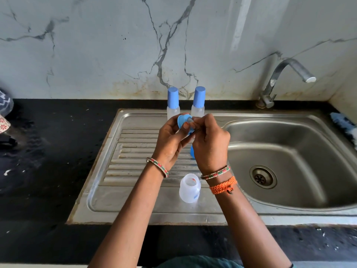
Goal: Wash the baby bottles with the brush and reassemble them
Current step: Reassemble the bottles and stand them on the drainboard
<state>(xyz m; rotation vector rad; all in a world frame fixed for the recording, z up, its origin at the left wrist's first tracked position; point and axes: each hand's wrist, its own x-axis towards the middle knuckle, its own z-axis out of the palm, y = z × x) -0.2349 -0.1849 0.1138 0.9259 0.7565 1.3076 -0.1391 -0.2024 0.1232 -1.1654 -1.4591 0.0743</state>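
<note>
My left hand [171, 140] holds a blue screw ring [182, 120] above the steel drainboard [125, 151]. My right hand [209, 142] pinches the clear teat [190, 120] sitting in that ring. Below my wrists an open, uncapped clear bottle [189, 188] stands on the drainboard. A blue cap [191, 151] shows partly behind my right hand. Two assembled bottles with blue caps, one [173, 102] beside the other [198, 101], stand upright at the back of the drainboard. A blue and white brush [343, 124] lies at the far right edge by the wall.
The sink basin [289, 151] with its drain [263, 176] lies to the right, under a steel tap [286, 78]. Wet black countertop [48, 151] surrounds the sink. Patterned items [4, 113] sit at the left edge. A marble wall rises behind.
</note>
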